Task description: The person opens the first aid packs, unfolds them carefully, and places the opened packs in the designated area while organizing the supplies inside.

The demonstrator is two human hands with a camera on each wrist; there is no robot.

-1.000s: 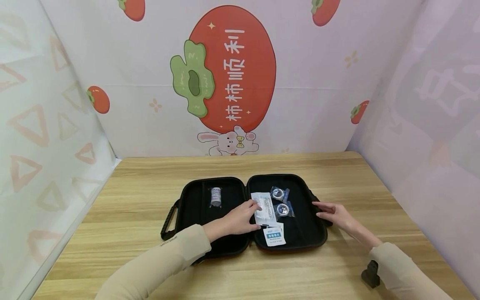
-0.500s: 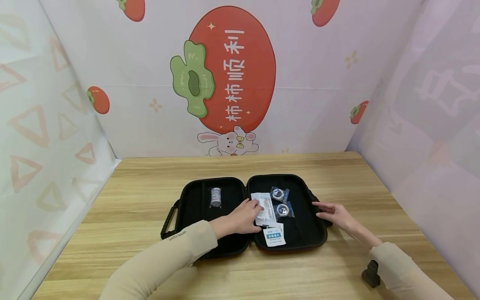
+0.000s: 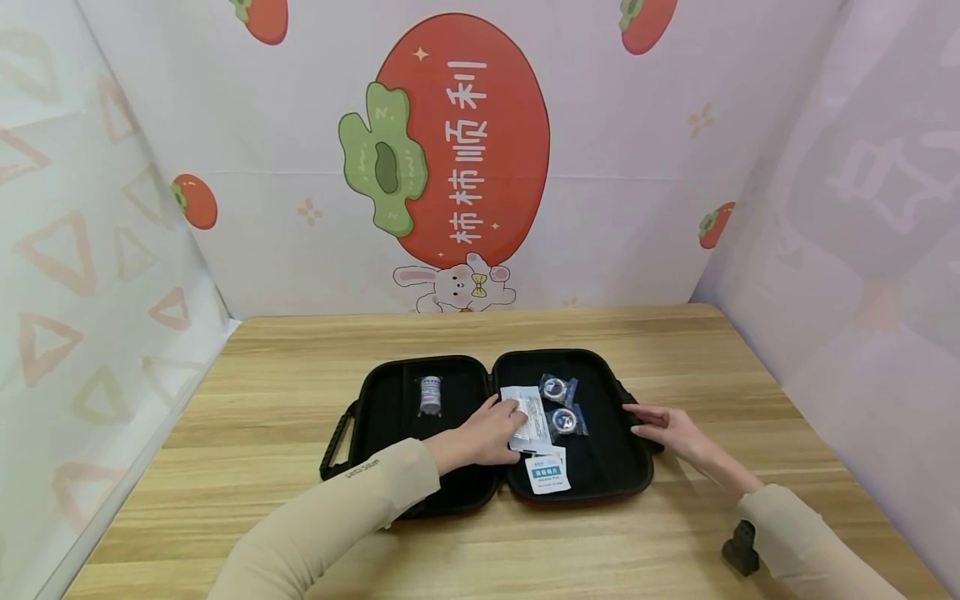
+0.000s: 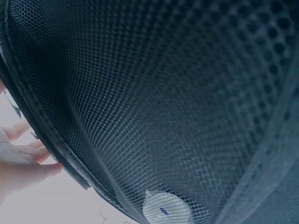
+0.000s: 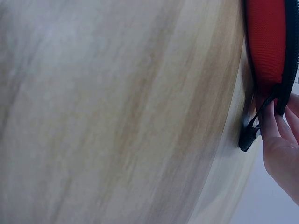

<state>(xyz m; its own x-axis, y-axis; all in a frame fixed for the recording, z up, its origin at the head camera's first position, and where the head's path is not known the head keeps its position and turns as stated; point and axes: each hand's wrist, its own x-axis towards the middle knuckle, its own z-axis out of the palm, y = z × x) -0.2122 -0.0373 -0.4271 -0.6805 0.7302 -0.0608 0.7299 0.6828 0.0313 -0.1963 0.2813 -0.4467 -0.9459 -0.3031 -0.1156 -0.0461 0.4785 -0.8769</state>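
A black-lined first-aid case (image 3: 607, 475) lies unfolded on the table, its shell red in the right wrist view. My left hand (image 3: 486, 433) is over the middle fold, relaxed fingers touching a white printed packet (image 3: 534, 425). In the left wrist view the fingers (image 4: 28, 154) show past the mesh lining (image 4: 140, 93). Below that packet lie white-and-blue alcohol pad sachets (image 3: 549, 473). Two wrapped tape rolls (image 3: 564, 421) sit to the right. My right hand (image 3: 671, 429) holds the case's right rim; in the right wrist view its fingers are beside the zipper pull (image 5: 247, 139).
A small wrapped white roll with purple print (image 3: 431, 396) lies in the left half of the case. The carry handle (image 3: 337, 446) sticks out on the left. A black device (image 3: 741, 548) is at the right sleeve. Printed cloth walls (image 3: 637, 167) stand behind the wooden table (image 3: 285, 350).
My left hand and forearm have shifted slightly to the right over the packet. The right hand keeps its place on the rim, and the case contents lie as before.
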